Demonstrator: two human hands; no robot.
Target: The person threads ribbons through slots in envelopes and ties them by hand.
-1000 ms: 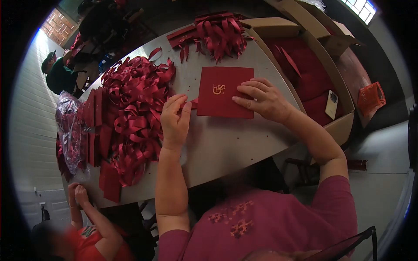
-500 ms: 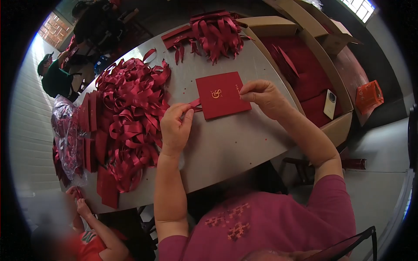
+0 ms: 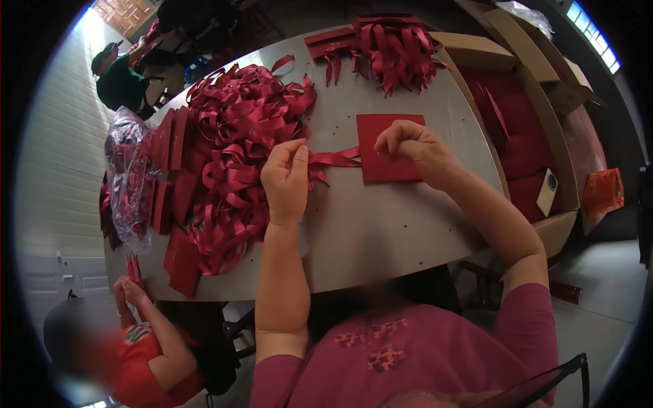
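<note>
Head view, card in hand: a plain-faced red card (image 3: 379,170) lies on the worktop (image 3: 367,234) in front of the person, between the two hands.
Ribbon: a red ribbon (image 3: 335,160) runs from the card's left edge to the left hand (image 3: 286,177); how it is fixed to the card cannot be made out.
Left hand: thumb and fingers pinched together on the ribbon's end, well apart from the card.
Right hand (image 3: 413,149): fingers curled in narrow over the card's right part; whether it grips anything, I cannot tell.
Done, as it seems: a group of ribboned cards (image 3: 398,58) lies at the worktop's far edge, their ribbons hanging loose in a bunch.
In hand: this card already has its ribbon alongside or attached, so it looks partway through.
Left over: a big tangled ribbon heap (image 3: 255,115) lies just beyond the left hand, with red folders (image 3: 171,139) beside it and a clear plastic bag (image 3: 129,180) at the worktop's left edge; how many pieces remain cannot be counted.
Box at right: a cardboard box (image 3: 476,51) holds red material, a leaning card (image 3: 494,112) and a phone (image 3: 547,192).
Near left corner: a co-worker's hands (image 3: 129,292) meet around a thin red strip.
</note>
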